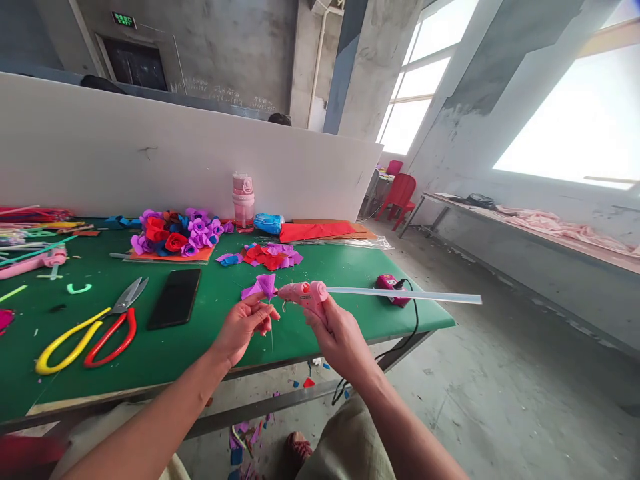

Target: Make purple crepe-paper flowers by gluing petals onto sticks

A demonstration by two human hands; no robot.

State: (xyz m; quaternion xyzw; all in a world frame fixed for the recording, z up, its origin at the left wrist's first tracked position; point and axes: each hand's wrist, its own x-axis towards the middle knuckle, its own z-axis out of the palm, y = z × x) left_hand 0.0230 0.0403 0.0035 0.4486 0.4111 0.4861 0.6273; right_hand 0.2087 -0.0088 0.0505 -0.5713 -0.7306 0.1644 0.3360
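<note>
My right hand (337, 333) is wrapped round the handle of a pink hot glue gun (305, 293). A long translucent glue stick (410, 294) juts out of its back end to the right. The nozzle points left, up against a purple paper flower (261, 287). My left hand (245, 327) pinches that flower at its lower edge, with a thin strand hanging below the fingers. Beyond my hands lie loose red and purple paper petals (273, 256). To the left is a heap of finished-looking paper flowers (177, 232) in purple, red and blue.
Scissors (113, 327) with yellow and red handles and a black phone (175, 299) lie on the green table (215, 347). A pink bottle (243, 203) stands at the back by a white board (190, 157). A pink power socket (393, 290) with a black cable sits near the right edge.
</note>
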